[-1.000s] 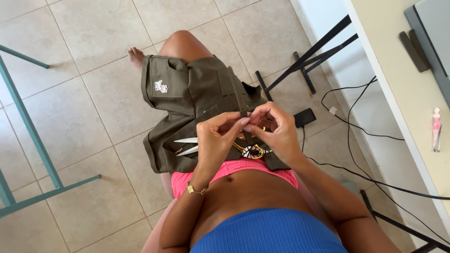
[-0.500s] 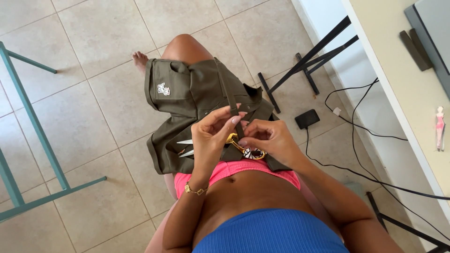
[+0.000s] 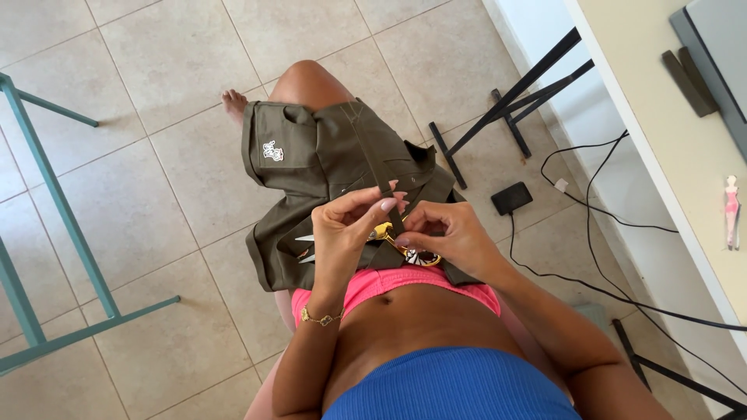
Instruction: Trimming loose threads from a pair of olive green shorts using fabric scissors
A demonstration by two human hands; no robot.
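A seated person looks down at an olive-green garment (image 3: 327,171), cargo shorts by the look of the pocket and the small white patch, draped over the lap and one raised knee. Both hands meet just above the waistband of pink shorts (image 3: 389,281). The left hand (image 3: 346,233), with a thin gold bracelet (image 3: 320,317) at the wrist, has its fingers curled in a narrow pinch on a small gold-coloured piece (image 3: 381,231) and a strip of the olive fabric beside it. The right hand (image 3: 450,237) is closed lightly over a patterned gold-and-dark item (image 3: 420,257) lying on the garment; what that item is cannot be told. Pale pointed blades, likely scissors (image 3: 305,247), poke out from under the left hand. On the tiled floor (image 3: 156,202) lie a black adapter block (image 3: 511,197) with black cables (image 3: 591,194), near a black folding stand (image 3: 506,117). A teal metal frame (image 3: 54,202) stands at the left, and a pale surface (image 3: 669,140) runs along the right.
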